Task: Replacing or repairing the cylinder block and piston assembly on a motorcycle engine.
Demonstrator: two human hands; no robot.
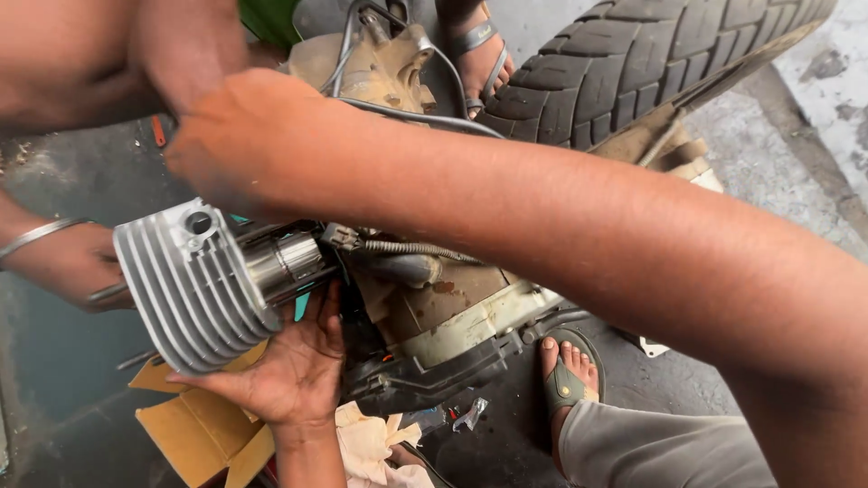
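A grey finned engine cylinder (pixel 194 289) sits partway on shiny studs and a metal sleeve (pixel 285 258) that stick out of a dirty scooter engine case (pixel 452 312). My left hand (pixel 289 370) comes up from below, palm up, cupping the cylinder's underside. My right arm crosses the frame from the lower right. My right hand (pixel 226 136) lies just above the cylinder's top with its fingers hidden. Another person's hand (pixel 63 267), wearing a metal bangle, is pressed against the cylinder's left side.
A scooter tyre (pixel 633 63) lies at the top right. Torn cardboard (pixel 194 429) and a pale rag (pixel 371 447) lie under the engine. A sandalled foot (pixel 565 375) stands at the lower middle and another foot (pixel 479 54) at the top. Another person's arm (pixel 90 54) fills the top left.
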